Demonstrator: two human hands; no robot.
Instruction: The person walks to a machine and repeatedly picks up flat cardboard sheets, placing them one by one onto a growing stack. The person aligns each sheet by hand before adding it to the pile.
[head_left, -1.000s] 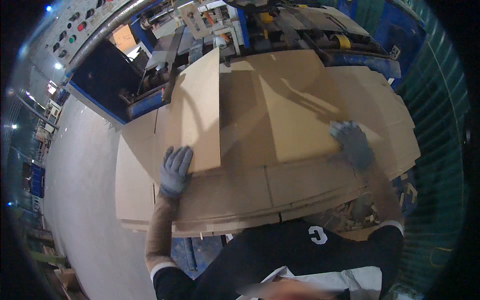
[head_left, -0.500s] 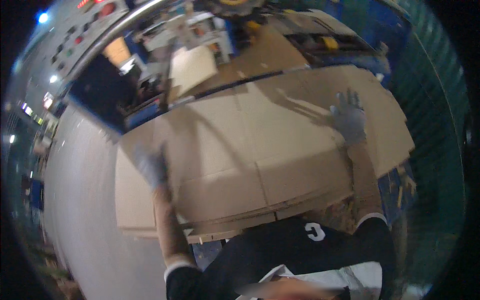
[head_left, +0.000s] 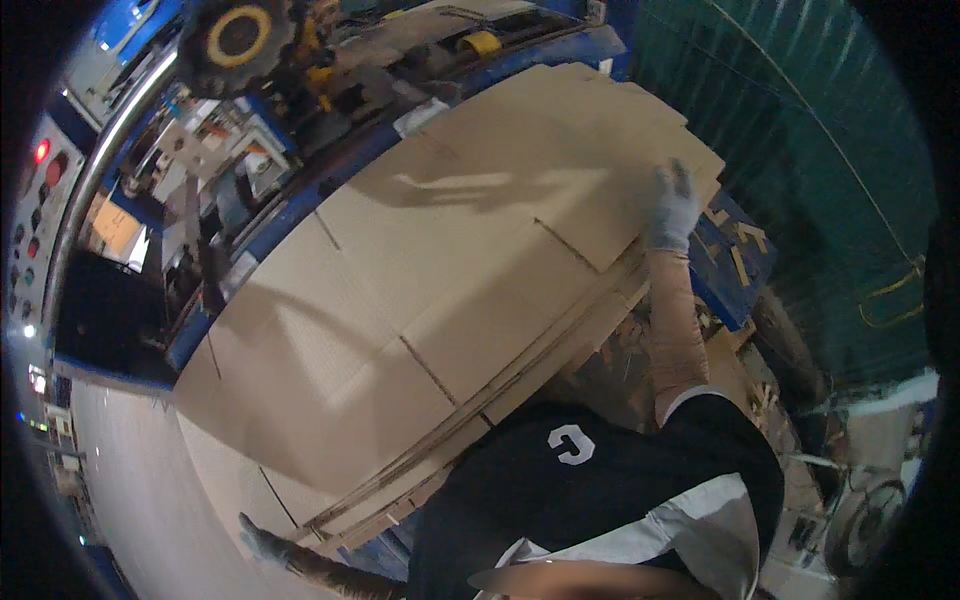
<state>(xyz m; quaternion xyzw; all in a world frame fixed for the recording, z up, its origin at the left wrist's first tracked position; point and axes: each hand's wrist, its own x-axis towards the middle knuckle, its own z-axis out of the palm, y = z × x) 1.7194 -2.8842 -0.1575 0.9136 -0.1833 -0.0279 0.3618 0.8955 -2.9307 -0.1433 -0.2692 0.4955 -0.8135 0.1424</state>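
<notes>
A stack of flat brown cardboard sheets (head_left: 470, 270), cut with dark slots, lies slantwise in front of me. My right hand (head_left: 675, 210), in a grey glove, is at the right end of the stack, its fingers stretched out and slightly blurred. Whether it presses on the top sheet I cannot tell. Low on the left, my gloved left hand (head_left: 263, 543) is beside the stack's near left corner with its fingers extended. Nothing shows in either hand.
Beyond the stack runs a machine with a blue frame (head_left: 290, 210), a dark wheel with a yellow hub (head_left: 240, 38) and a metal rail (head_left: 110, 150). A button panel (head_left: 35, 220) stands at far left. Cardboard scraps (head_left: 740, 260) lie right, near a green corrugated wall (head_left: 800, 150).
My view has turned, so the stack now slants. My left hand has moved from over the sheets to the near left corner. My right hand is now closer to the stack's right edge.
</notes>
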